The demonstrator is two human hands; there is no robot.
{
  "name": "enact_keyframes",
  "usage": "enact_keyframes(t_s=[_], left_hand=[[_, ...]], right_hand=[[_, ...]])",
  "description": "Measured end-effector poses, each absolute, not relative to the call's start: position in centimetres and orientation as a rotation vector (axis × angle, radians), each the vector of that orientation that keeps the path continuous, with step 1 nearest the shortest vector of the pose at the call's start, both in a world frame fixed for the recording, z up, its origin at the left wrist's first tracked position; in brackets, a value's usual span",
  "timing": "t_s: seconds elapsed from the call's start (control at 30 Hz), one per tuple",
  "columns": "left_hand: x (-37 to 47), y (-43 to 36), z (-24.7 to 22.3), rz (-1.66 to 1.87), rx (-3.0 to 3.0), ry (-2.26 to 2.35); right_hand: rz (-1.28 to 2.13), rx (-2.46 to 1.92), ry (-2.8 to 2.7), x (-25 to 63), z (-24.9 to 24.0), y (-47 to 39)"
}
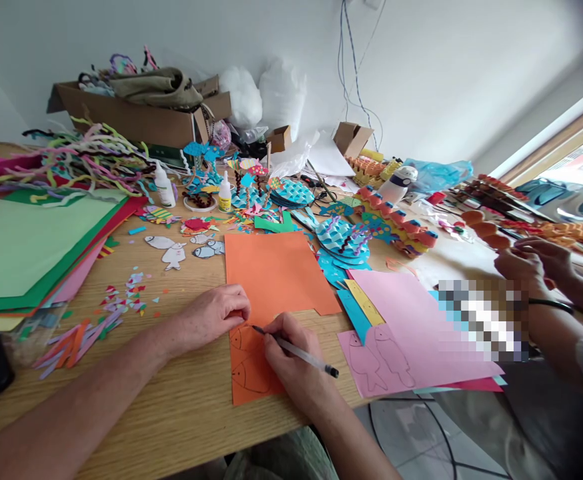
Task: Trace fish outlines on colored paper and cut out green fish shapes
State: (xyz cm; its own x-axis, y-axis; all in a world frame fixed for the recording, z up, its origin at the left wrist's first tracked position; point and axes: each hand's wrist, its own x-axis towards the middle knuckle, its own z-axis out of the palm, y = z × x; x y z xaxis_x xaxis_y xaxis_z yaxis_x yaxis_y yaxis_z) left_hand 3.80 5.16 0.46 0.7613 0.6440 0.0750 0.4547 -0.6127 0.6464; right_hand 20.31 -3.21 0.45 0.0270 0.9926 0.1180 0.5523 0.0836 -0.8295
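Note:
My right hand grips a pen with a clear barrel and a black end, its tip touching the orange sheet of paper. Fish outlines are drawn in dark ink along the lower part of that sheet, partly covered by my right hand. My left hand rests at the sheet's left edge with its fingers curled in; whether anything is between them is hidden. Just beyond the sheet's upper left lie white paper fish cut-outs.
A pink sheet with fish drawings lies to the right, beside a blue strip. Paper scraps and coloured sheets are at left. Glue bottles stand behind. Another person's hands work at far right near an egg-carton strip.

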Motion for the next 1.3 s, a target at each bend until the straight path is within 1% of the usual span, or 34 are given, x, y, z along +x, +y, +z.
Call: enact_keyframes(t_s=[0.2,0.83,1.3], left_hand=[[3.78,5.2,0.33,0.407,2.344,0.812],[3.78,5.2,0.48,0.408,2.336,0.805],[3.79,5.22,0.4,0.41,2.335,0.808]], right_hand=[[0.716,-1.541,-1.63,20.44,0.23,-3.25],[0.852,-1.573,-1.559,20.54,0.77,-3.37],[0.822,-1.6,-1.618,20.47,0.63,-3.36]])
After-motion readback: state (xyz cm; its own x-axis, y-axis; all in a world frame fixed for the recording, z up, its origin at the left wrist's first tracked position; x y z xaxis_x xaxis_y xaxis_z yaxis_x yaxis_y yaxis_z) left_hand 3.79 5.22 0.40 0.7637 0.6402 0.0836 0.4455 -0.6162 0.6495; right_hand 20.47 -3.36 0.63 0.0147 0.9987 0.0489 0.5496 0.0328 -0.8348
